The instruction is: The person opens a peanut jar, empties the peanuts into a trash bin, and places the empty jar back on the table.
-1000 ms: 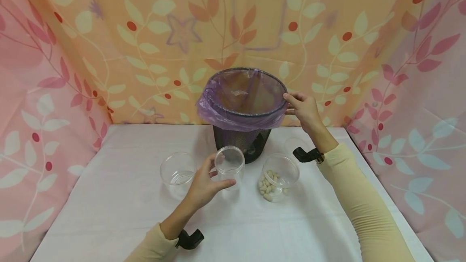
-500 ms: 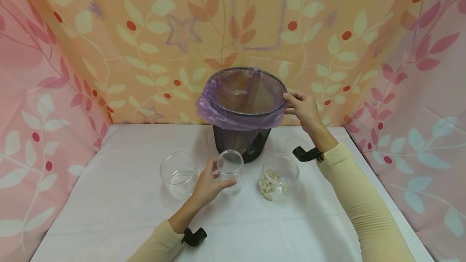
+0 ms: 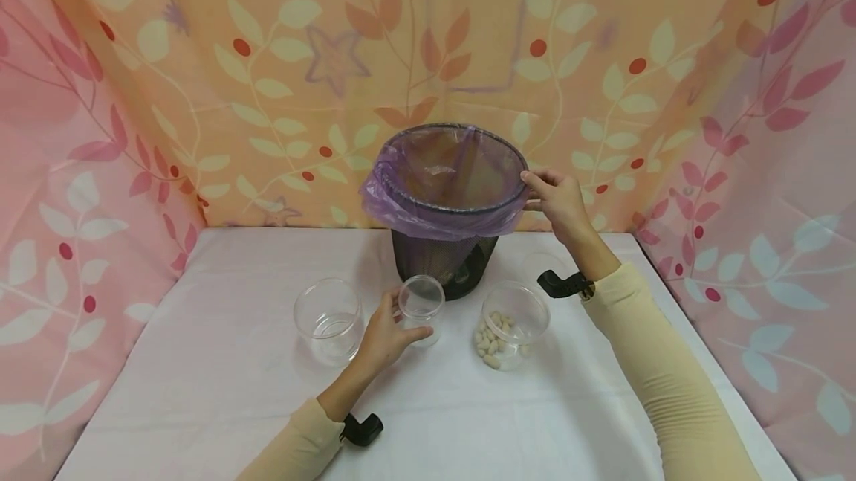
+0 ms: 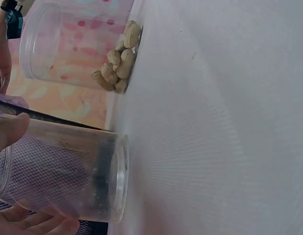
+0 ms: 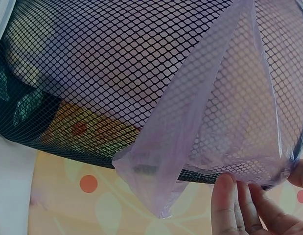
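Note:
My left hand (image 3: 384, 336) holds a small clear plastic jar (image 3: 421, 304) between thumb and fingers, in front of the bin. In the left wrist view the jar (image 4: 68, 171) stands with its base at the white cloth, a few specks on its wall. With thumb above and fingers below, my right hand (image 3: 558, 202) pinches the rim of a black mesh wastebasket (image 3: 444, 265). A purple bin liner (image 3: 441, 221) is folded over that rim. Right of the small jar, a wider clear jar (image 3: 524, 317) contains several unshelled peanuts (image 3: 493, 336).
Another wide clear jar (image 3: 328, 317) stands just left of my left hand. A faint clear disc (image 3: 543, 264) lies on the cloth near my right wrist. Patterned curtains (image 3: 267, 94) enclose the white-covered table (image 3: 200, 362) at the back and both sides.
My left hand has lowered the small jar slightly toward the table and shifted it a little left. The right hand stays at the bin rim.

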`<state>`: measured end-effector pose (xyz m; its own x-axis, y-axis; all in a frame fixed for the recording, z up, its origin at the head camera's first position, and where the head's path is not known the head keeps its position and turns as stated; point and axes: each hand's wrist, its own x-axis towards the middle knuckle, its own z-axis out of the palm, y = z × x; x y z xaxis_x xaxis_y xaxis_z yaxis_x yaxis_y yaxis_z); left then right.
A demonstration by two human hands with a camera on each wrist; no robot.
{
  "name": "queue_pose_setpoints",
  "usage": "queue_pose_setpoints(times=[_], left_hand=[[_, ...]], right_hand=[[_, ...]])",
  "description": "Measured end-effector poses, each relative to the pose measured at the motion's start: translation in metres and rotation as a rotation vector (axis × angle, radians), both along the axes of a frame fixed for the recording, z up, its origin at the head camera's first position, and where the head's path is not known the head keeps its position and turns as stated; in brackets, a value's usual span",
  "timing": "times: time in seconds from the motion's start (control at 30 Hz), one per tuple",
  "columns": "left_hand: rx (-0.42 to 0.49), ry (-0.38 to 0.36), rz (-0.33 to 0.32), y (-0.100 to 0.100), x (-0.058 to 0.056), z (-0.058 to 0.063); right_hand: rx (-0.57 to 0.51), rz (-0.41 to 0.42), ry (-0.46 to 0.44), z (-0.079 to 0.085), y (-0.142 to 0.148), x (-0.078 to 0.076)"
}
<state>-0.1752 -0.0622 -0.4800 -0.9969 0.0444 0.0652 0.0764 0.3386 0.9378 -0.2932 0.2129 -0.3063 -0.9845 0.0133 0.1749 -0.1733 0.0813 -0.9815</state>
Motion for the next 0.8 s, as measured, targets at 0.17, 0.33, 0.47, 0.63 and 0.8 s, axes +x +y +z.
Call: queue_pose_setpoints(times=[0.17, 0.33, 0.47, 0.63, 0.8], left_hand=[[-0.015, -0.003, 0.001, 0.0002, -0.0007, 0.0004], [-0.032, -0.013, 0.003, -0.0001, -0.0008, -0.0005], [-0.042, -0.009, 0.007, -0.0008, 0.0002, 0.0002], [-0.057, 0.005, 0.013, -0.0008, 0.0012, 0.0014], [-0.059, 0.004, 0.012, -0.0003, 0.0005, 0.0005]], right_hand=[[-0.015, -0.014, -0.007, 0.0, 0.0007, 0.0001], [-0.026, -0.008, -0.004, -0.0003, -0.0002, -0.0007], [-0.021, -0.003, 0.0, -0.0008, -0.0004, -0.0004], [-0.003, -0.01, -0.004, -0.0006, -0.0016, 0.0015], [-0.032, -0.014, -0.002, -0.0025, -0.0031, 0.0007]])
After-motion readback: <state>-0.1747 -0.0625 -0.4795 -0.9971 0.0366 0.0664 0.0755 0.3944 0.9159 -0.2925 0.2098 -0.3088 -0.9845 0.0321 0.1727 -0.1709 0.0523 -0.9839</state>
